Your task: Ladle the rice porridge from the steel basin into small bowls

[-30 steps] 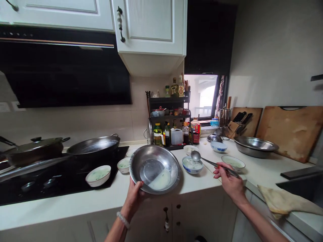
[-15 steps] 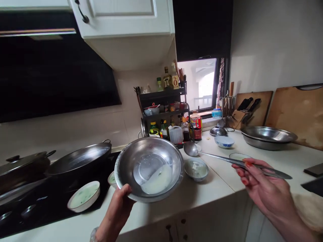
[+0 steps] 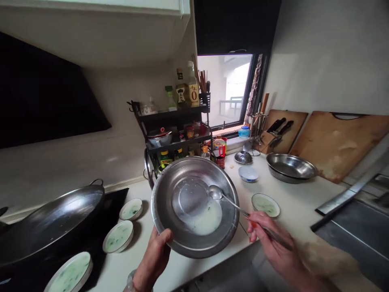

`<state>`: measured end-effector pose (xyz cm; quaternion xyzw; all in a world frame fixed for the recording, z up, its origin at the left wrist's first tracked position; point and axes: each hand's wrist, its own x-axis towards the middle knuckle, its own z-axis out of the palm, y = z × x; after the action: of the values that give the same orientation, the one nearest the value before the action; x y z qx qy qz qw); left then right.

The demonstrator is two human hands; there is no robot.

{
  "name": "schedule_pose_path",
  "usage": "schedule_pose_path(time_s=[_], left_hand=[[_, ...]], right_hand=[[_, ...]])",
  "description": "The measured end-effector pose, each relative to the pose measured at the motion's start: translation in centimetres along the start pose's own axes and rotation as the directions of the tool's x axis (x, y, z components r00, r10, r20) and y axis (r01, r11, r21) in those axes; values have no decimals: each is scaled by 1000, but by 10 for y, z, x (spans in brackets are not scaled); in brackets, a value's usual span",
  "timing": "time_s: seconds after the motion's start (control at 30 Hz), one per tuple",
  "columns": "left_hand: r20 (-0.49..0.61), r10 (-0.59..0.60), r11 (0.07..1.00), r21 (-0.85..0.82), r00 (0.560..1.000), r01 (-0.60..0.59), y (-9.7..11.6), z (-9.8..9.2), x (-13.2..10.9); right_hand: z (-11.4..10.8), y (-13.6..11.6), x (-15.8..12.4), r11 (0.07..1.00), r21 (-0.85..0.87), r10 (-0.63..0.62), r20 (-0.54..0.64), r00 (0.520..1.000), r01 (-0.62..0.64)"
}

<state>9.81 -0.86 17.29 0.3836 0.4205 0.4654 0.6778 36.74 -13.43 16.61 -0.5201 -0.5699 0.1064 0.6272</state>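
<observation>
White worktop runs along the wall; a wok at left is cut off by the view's edge. A tilted steel basin, pale liquid pooled inside, has its rim gripped by the left hand, fingers hidden beneath. The right hand grasps a ladle, scoop within the basin, contact unclear

Daylight fills the window over here
Pale walls rise behind the white counter; a white cabinet hangs overhead.
</observation>
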Motion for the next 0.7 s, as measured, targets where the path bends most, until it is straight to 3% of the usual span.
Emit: schedule_pose_path(time_s=[0.13,0.3,0.53,0.7], left_hand=[[35,5,1000,28,999,-6,0,42,-1],[3,18,999,51,1000,-18,-19,84,-9],[-92,1,1000,19,996,0,-48,121,-27],[-158,-19,999,41,987,26,-54,135,-35]], right_hand=[[-31,4,2,989,55,142,-52,989,-139],[-66,14,7,921,216,358,-139,924,-324],[-118,41,7,842,334,490,-147,860,-423],[-133,56,3,799,390,545,-148,825,-458]])
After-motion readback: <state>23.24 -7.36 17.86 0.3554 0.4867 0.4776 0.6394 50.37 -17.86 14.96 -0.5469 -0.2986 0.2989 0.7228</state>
